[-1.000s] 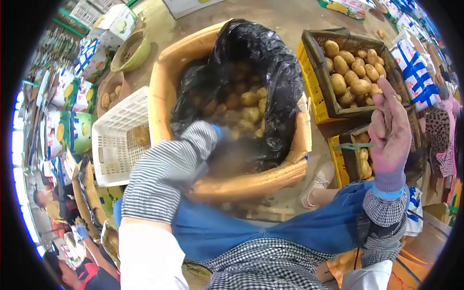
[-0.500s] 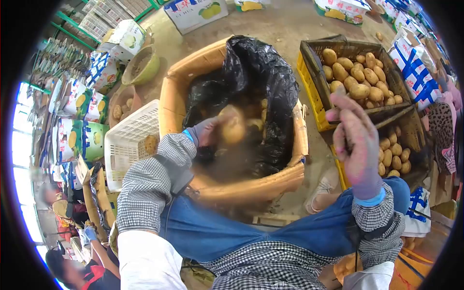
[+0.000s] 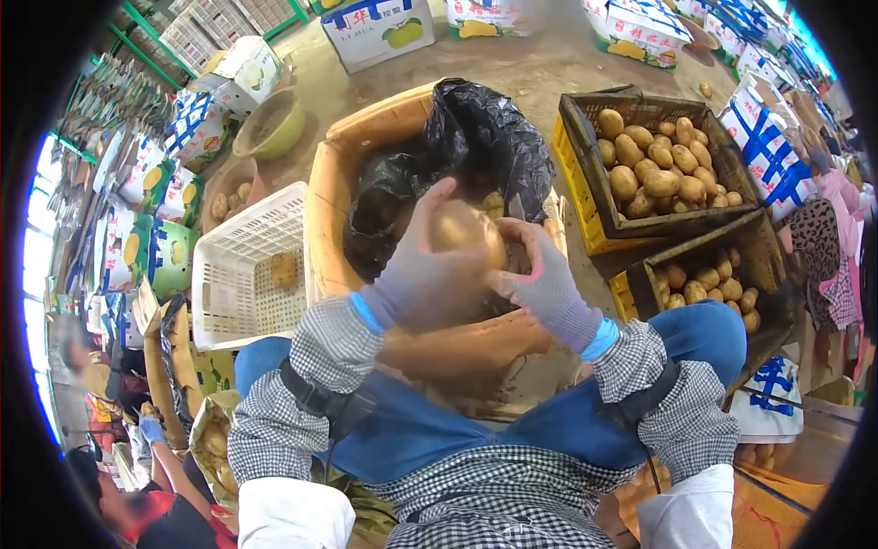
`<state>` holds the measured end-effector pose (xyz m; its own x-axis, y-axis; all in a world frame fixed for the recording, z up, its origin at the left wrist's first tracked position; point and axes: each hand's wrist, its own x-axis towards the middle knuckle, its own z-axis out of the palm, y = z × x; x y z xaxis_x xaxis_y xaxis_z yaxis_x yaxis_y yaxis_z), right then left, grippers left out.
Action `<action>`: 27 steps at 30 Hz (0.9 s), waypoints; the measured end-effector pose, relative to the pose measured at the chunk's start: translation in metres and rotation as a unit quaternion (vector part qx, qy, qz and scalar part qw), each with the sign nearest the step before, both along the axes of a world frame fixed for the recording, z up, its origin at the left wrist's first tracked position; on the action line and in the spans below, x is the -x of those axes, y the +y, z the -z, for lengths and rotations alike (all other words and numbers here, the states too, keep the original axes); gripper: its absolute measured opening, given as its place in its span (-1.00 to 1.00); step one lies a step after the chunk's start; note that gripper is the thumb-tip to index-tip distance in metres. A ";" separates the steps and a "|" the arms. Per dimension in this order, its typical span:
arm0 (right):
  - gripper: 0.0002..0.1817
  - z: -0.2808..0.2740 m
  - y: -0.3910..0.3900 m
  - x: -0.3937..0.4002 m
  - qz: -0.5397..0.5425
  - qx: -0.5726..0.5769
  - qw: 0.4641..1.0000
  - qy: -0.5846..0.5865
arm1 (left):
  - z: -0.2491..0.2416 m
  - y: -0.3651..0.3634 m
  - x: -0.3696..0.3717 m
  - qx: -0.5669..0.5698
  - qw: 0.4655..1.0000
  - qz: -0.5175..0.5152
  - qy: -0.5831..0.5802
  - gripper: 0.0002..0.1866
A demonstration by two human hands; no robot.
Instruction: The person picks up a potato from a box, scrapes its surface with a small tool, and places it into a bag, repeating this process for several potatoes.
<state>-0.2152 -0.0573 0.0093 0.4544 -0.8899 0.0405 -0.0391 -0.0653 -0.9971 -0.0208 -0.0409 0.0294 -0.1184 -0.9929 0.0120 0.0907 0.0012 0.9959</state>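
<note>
A large potato (image 3: pixel 465 231), blurred by motion, is between my gloved hands above the cardboard box. My left hand (image 3: pixel 428 279) wraps around its left and near side with the thumb up. From the right, my right hand (image 3: pixel 547 284) has its fingertips against the potato. Below them stands the open cardboard box (image 3: pixel 331 197), lined with a black plastic bag (image 3: pixel 489 123). What lies deeper in the bag is mostly hidden by my hands; a bit of another potato (image 3: pixel 494 203) shows behind them.
Left of the box is a white plastic crate (image 3: pixel 224 261) with one potato inside. Two yellow crates (image 3: pixel 578 197) (image 3: pixel 625 297) of potatoes stand to the right. Printed cartons (image 3: pixel 380 35) and basins (image 3: pixel 270 123) lie around. A co-worker (image 3: pixel 174 494) is at lower left.
My right hand has come down and left from over the crates to the potato. My left hand has moved right, and the potato has risen slightly. The view has shifted a little.
</note>
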 end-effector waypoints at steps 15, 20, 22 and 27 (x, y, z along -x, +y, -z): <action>-0.18 0.004 -0.011 -0.017 -0.140 -0.222 0.954 -0.144 | 0.021 -0.019 -0.012 0.254 0.914 -0.079 -0.307 -0.48; -0.26 -0.007 -0.011 -0.020 -0.154 -0.207 0.942 -0.216 | 0.008 -0.023 -0.014 -0.030 0.983 -0.165 -0.073 -0.68; -0.29 -0.003 -0.012 -0.022 -0.117 -0.197 0.956 -0.184 | 0.010 -0.027 -0.021 -0.024 0.982 -0.149 -0.117 -0.72; -0.27 -0.010 -0.010 -0.026 0.053 -0.001 0.988 0.145 | 0.021 -0.025 -0.003 0.142 0.951 -0.142 -0.236 -0.60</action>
